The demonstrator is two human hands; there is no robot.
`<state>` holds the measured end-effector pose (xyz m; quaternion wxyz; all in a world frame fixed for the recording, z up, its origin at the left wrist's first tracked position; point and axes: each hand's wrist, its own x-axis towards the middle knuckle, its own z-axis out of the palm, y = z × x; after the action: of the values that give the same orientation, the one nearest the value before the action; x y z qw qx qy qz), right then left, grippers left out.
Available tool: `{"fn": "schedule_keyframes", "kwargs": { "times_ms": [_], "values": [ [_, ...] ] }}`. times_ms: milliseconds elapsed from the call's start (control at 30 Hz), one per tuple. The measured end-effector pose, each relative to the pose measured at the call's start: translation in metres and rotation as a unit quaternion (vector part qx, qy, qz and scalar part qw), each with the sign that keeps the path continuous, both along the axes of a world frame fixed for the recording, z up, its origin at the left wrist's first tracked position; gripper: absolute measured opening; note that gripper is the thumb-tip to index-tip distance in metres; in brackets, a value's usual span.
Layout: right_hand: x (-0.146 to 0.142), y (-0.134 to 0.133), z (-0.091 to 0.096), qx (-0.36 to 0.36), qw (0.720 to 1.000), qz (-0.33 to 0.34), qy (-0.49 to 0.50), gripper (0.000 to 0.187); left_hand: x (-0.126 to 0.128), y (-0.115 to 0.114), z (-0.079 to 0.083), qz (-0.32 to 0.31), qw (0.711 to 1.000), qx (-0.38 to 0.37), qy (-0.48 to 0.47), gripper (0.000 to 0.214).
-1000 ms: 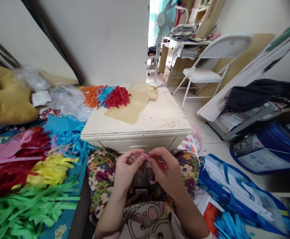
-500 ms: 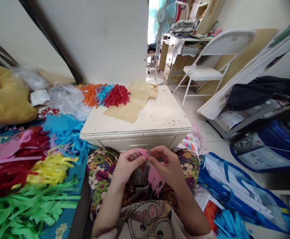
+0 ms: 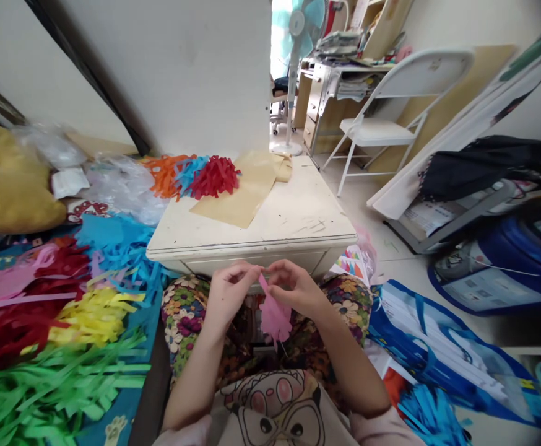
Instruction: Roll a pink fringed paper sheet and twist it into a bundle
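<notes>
A pink paper tassel (image 3: 275,317) hangs fringe-down between my hands, above my lap. My left hand (image 3: 230,291) is closed in a pinch at the tassel's narrow twisted top. From the other side, my right hand (image 3: 301,292) has its thumb against the tassel's neck and its forefinger curled near the tip. The fingertips of both hands almost meet there, and the exact grip is too small to make out. Beyond my hands stands a low cream cabinet (image 3: 298,210), with orange, light blue and red tassels (image 3: 215,176) on its top.
Brown paper (image 3: 240,201) lies on the cabinet. To the left are piles of green fringe (image 3: 66,384), yellow fringe (image 3: 96,316) and red fringe (image 3: 15,322). On the right floor sit a blue bag (image 3: 437,347) and a blue tassel (image 3: 431,412). A white folding chair (image 3: 377,130) stands farther back.
The pink tassel has swung a little to the left and hangs straighter, its twisted top now pointing up. Both hands have risen slightly, and the right fingers have shifted at the neck.
</notes>
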<state>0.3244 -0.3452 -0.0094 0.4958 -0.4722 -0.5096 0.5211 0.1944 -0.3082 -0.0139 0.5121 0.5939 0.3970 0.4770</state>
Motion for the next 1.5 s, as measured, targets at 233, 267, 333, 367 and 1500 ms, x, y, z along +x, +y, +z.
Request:
{"fn": "schedule_keyframes", "kwargs": {
  "times_ms": [233,267,333,367,1500],
  "values": [
    [0.0,0.003,-0.008,0.008,0.999,0.039,0.008,0.026,0.002,0.005,0.003,0.013,0.999,0.014,0.029,0.012],
    [0.0,0.004,-0.009,0.013,0.999,0.042,0.007,0.026,0.003,0.006,0.004,0.013,0.999,0.016,0.035,0.013],
    [0.0,0.007,-0.011,0.018,0.999,0.05,0.006,0.027,0.003,0.008,0.005,0.01,0.999,0.025,0.045,0.014],
    [-0.001,0.008,-0.012,0.018,0.998,0.056,0.006,0.028,0.003,0.01,0.006,0.01,0.998,0.03,0.048,0.014],
    [0.012,0.365,0.063,-0.105,0.916,-0.151,-0.357,0.031,0.017,0.217,0.034,0.022,0.964,0.053,0.258,0.037]
  ]
}}
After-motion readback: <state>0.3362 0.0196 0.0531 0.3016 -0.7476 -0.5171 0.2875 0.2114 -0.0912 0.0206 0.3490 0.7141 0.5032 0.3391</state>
